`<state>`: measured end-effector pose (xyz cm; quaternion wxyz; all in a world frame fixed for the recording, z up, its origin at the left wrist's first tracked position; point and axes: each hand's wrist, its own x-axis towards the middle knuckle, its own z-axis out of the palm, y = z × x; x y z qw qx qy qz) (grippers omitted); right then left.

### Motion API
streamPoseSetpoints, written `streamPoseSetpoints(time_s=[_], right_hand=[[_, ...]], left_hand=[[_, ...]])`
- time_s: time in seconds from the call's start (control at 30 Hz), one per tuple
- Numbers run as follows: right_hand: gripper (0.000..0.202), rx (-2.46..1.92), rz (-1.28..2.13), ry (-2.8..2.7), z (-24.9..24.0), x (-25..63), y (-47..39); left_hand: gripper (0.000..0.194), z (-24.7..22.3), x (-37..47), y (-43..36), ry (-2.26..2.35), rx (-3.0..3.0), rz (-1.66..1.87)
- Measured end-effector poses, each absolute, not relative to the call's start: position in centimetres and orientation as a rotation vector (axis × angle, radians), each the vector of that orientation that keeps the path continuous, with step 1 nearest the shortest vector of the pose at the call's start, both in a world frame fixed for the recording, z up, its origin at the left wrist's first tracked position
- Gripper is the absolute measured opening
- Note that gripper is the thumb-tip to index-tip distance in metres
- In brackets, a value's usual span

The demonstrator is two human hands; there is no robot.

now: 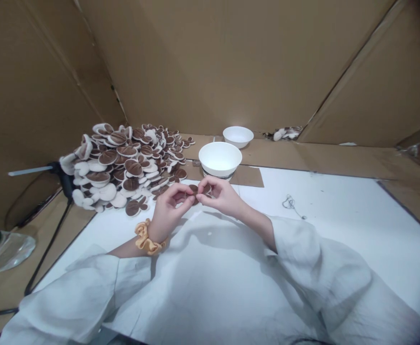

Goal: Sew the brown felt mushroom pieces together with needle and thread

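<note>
Between my two hands is a small brown plush piece (193, 188), partly covered by the fingers. My left hand (172, 205) pinches its left side, and a yellow scrunchie (148, 238) circles that wrist. Thumb and forefinger of my right hand (221, 195) close on the right side of the same piece. Just behind the hands stands a white bowl (220, 158); its inside looks white, and dark bands show beneath it. To the left rises a large heap of brown-and-white plush pieces (127, 167), with rounded bodies and ear-like lobes.
Farther back is a second white bowl (237, 136). A black glue gun (65, 181) with a pale stick and a cable lies left of the heap. A clear bottle (10, 249) lies at the left edge. Tangled dark thread (291, 205) rests on the white tabletop (342, 215). Cardboard walls (231, 62) enclose the back.
</note>
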<state>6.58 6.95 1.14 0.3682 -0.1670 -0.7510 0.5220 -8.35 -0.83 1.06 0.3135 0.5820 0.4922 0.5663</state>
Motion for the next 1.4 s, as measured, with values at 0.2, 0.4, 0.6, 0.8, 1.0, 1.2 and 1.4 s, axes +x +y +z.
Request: streamPoseSetpoints(time_s=[0.2, 0.4, 0.6, 0.8, 1.0, 1.2, 1.4], right_hand=[[0.024, -0.247, 1.575, -1.786, 1.3, 6.4, 6.9], [0.018, -0.225, 1.734, -1.690, 1.3, 6.3, 7.2], [0.018, -0.230, 1.625, -1.788, 1.5, 6.6, 7.1], [0.016, -0.317, 1.577, -1.804, 1.8, 6.6, 6.8], [0.018, -0.408, 1.580, -1.818, 2.1, 6.5, 6.5], [0.018, -0.420, 1.594, -1.814, 2.5, 6.6, 6.2], [0.018, -0.360, 1.681, -1.720, 2.1, 6.5, 6.4]], left_hand=[[0.013, 1.3, -8.4, -0.5, 1.255, 1.402, 1.603], [0.013, 1.4, -8.4, -0.6, 1.250, 1.391, 1.623], [0.015, 1.7, -8.1, -0.7, 1.258, 1.359, 1.604], [0.014, 1.8, -8.0, -0.8, 1.251, 1.390, 1.567], [0.015, 1.4, -8.1, -0.9, 1.215, 1.533, 1.473], [0.010, 1.5, -8.1, -0.9, 1.234, 1.500, 1.498], [0.013, 1.4, -8.1, -0.8, 1.238, 1.361, 1.563]])
